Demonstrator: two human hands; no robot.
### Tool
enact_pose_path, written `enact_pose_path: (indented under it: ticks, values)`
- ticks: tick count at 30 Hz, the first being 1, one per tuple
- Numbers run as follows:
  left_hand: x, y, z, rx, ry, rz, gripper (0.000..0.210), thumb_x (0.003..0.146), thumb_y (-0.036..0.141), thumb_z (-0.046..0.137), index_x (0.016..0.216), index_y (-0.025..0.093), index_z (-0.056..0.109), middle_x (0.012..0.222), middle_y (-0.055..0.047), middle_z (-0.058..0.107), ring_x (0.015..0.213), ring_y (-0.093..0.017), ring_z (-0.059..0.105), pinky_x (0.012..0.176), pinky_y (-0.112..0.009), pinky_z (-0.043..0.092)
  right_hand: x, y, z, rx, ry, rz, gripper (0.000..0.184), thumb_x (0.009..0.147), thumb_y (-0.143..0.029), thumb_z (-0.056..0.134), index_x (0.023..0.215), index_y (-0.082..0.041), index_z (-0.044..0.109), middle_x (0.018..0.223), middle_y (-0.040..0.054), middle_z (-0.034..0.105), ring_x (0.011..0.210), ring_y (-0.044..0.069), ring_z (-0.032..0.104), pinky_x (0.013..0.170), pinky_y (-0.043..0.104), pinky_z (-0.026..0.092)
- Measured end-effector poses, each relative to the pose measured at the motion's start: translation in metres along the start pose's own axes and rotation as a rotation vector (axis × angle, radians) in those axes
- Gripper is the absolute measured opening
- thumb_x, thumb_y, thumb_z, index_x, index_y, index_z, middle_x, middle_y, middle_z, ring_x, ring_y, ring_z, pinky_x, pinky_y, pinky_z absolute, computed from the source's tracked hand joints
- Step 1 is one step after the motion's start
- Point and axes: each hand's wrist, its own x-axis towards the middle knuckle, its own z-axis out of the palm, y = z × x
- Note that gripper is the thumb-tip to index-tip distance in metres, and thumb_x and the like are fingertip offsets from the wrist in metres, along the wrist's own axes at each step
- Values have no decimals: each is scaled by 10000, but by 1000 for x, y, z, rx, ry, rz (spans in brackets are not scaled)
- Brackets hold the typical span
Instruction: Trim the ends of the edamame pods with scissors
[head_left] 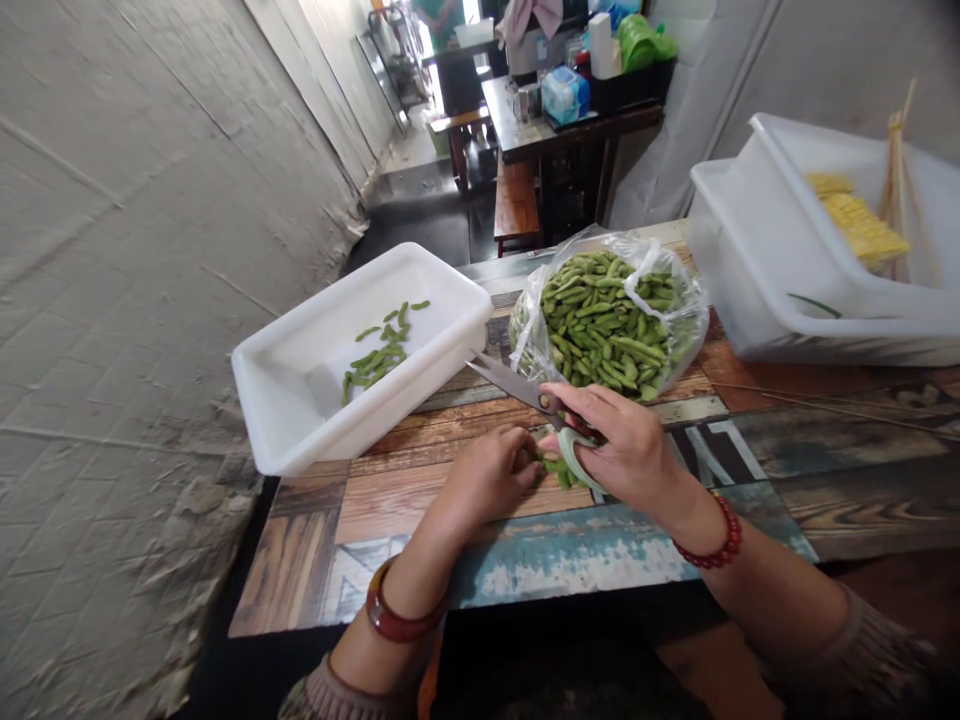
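My right hand (626, 445) is wrapped round a pair of scissors (510, 382) with pale green handles. The blades are slightly parted and point left, towards the white tub. My left hand (491, 470) rests low over the table with its fingers curled and pressed together. Its fingertips meet a few loose edamame pods (564, 474) under my right hand; what the pinch holds is hidden. Just beyond the scissors stands a clear plastic bag (529, 335), open at the top and full of edamame pods (604, 325). Several pods (382, 350) lie inside the white tub (360, 435) on the left.
Stacked white bins (757, 300) stand at the right, with yellow packets (862, 230) and wooden sticks (895, 190) inside. Thin skewers (840, 408) lie on the patterned wooden table (420, 500). A grey wall (112, 300) borders the left. Farther back is another table (517, 130) holding supplies.
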Motion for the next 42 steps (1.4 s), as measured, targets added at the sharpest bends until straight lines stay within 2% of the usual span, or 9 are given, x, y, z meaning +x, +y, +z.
enact_pose_path:
  ticks: [4, 7, 13, 16, 19, 22, 27, 38, 42]
  values:
    - [-1, 3, 9, 45, 50, 38, 73, 781, 174, 558, 839, 171, 602, 801, -52, 635, 674, -168, 554, 608, -277, 356, 0, 0, 2, 12, 3, -14, 419, 887, -279, 671, 1286, -200, 574, 1026, 76, 698, 827, 166, 682, 761, 281, 577]
    - [0, 1, 10, -62, 104, 58, 76, 747, 118, 536, 794, 173, 562, 784, -44, 611, 693, -164, 539, 621, -276, 361, 1, -1, 2, 16, 8, -32, 421, 882, -274, 678, 1280, -178, 580, 1014, 81, 694, 817, 162, 680, 755, 269, 574]
    - [-1, -1, -16, -684, 243, -34, 43, 825, 198, 560, 818, 179, 522, 769, -19, 612, 715, -136, 534, 647, -245, 408, 1, -3, 1, 21, 5, -45, 431, 871, -280, 694, 1278, -197, 578, 991, 64, 679, 766, 142, 659, 736, 253, 570]
    - [-4, 0, -24, -991, 250, -108, 155, 854, 309, 604, 890, 170, 547, 750, -5, 632, 568, -87, 479, 527, -206, 372, 0, -3, 1, 21, -22, -34, 431, 872, -281, 692, 1280, -209, 575, 997, 62, 680, 767, 143, 658, 724, 251, 570]
    - [-6, -1, -26, -1141, 317, -169, 260, 807, 383, 687, 900, 157, 596, 717, 5, 631, 470, -52, 393, 443, -188, 313, 0, -2, 2, -32, -58, -32, 462, 869, -323, 689, 1299, -208, 564, 995, 71, 673, 785, 167, 650, 720, 281, 572]
    - [-7, -4, -23, -1233, 416, -169, 301, 747, 414, 750, 860, 156, 644, 690, 6, 627, 473, -50, 409, 439, -182, 328, 0, -2, 3, -154, -100, -60, 493, 866, -347, 682, 1318, -196, 553, 970, 86, 662, 843, 220, 637, 754, 352, 563]
    - [-8, -12, -17, -1282, 494, -166, 339, 657, 417, 825, 846, 172, 686, 654, 30, 605, 453, -44, 416, 432, -181, 347, 0, -2, 5, -264, -160, -93, 489, 865, -319, 674, 1315, -166, 561, 932, 89, 641, 838, 250, 608, 758, 404, 535]
    - [-11, -13, -18, -1021, 532, -152, 303, 699, 457, 780, 815, 182, 731, 713, -32, 654, 620, -139, 548, 508, -237, 404, -1, 0, 6, -240, -185, -83, 475, 862, -351, 672, 1298, -183, 585, 959, 95, 650, 875, 250, 622, 786, 402, 540]
    - [-12, -13, -17, -984, 569, -126, 287, 702, 446, 778, 847, 201, 738, 798, -50, 679, 677, -157, 570, 523, -246, 415, 0, -2, 5, -223, -181, -82, 465, 866, -336, 663, 1295, -173, 585, 961, 98, 653, 877, 252, 624, 790, 409, 542]
